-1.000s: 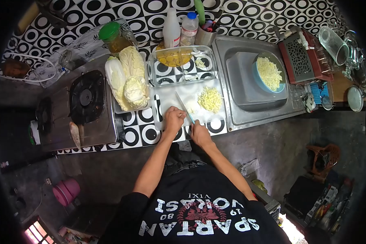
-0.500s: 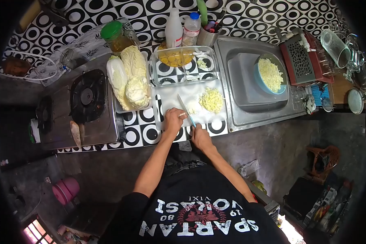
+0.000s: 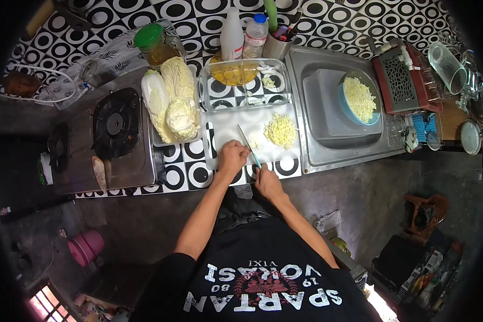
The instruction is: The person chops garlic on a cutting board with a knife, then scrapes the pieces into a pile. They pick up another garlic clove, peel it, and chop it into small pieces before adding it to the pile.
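Observation:
A knife (image 3: pixel 248 144) with a light blue handle lies in the closed grip of my right hand (image 3: pixel 268 181), its blade pointing away over the translucent cutting board (image 3: pixel 225 126). Close to the left of the blade, the fingers of my left hand (image 3: pixel 233 155) are bent together on the board; what they pinch is too small and covered to make out. Right beside the blade sits a little heap of fine white pieces (image 3: pixel 255 141). A larger pile of chopped pale yellow-green vegetable (image 3: pixel 280 131) lies at the board's right side.
Napa cabbages (image 3: pixel 169 102) fill a container on the left, next to the gas stove (image 3: pixel 115 121). Behind the board stands a clear divided container (image 3: pixel 204 88). A blue bowl (image 3: pixel 342 104) of shredded cabbage rests over the sink (image 3: pixel 316 161). Bottles (image 3: pixel 232 35) stand at the back.
The view has shifted slightly. My left fingers have turned, and the small pale bit that showed at their tips is now hidden. The knife stays beside them in my right hand.

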